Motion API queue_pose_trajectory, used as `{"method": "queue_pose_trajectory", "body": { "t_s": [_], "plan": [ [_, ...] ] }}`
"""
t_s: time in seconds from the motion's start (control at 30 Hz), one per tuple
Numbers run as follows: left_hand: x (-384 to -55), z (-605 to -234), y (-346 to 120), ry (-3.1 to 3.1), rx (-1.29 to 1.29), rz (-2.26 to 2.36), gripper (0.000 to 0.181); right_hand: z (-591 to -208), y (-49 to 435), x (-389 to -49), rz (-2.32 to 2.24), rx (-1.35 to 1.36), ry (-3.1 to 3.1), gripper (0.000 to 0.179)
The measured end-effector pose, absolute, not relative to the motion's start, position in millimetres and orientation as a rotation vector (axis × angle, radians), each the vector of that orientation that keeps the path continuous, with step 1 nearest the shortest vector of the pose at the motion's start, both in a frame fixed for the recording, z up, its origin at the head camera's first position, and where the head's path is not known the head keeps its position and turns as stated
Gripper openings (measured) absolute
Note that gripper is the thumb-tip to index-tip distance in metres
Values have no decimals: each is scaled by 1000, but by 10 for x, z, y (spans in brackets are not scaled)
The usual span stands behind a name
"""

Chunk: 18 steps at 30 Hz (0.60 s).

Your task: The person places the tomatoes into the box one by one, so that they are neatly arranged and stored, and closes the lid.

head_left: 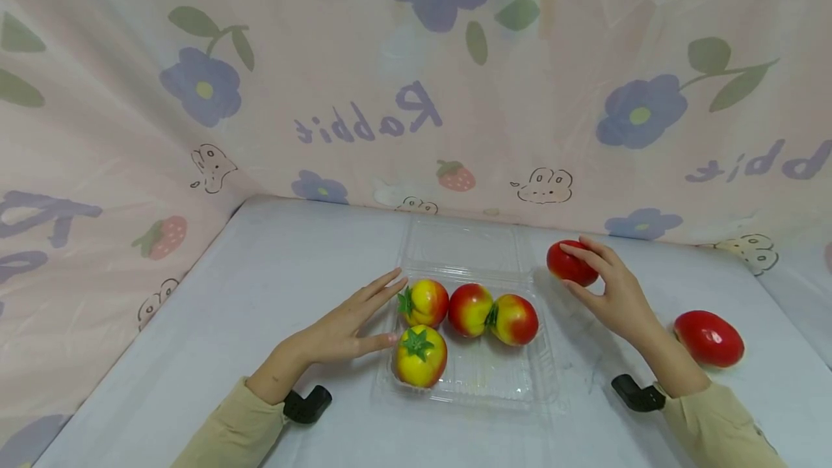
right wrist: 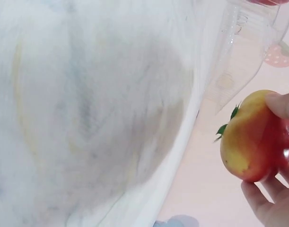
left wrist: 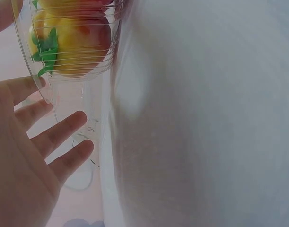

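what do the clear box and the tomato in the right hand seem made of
The clear box: probably thin plastic, glossy, as it is ridged, see-through and catches glints. The tomato in the right hand: perhaps plastic or coated foam, smooth and glossy, going by its bright highlights.

A pale pink sheet point(head_left: 520, 114) hangs wrinkled behind a white tabletop point(head_left: 292, 258) and wraps round its left side. Its print shows purple-blue flowers point(head_left: 201, 89) with green leaves point(head_left: 477, 42), red strawberries point(head_left: 455, 175), outlined rabbit faces point(head_left: 546, 186) and the word "Rabbit" point(head_left: 366, 127) in mirrored lettering. Soft, muted light leaves blurred shadows on the tabletop.
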<state>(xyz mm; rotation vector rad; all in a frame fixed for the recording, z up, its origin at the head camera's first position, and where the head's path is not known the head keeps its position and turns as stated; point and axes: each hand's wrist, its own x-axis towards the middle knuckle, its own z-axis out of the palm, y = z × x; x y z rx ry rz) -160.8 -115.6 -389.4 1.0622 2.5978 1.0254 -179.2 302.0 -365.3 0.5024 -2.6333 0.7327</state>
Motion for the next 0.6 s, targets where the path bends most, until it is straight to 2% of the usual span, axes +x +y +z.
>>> {"method": "queue_pose_trajectory", "body": {
  "t_s": [0.6],
  "plan": [
    [-1605, -3894, -1156, 2589, 1066, 1046, 75, -3629, 2958, -1646, 754, 528, -2566, 56]
  ]
}}
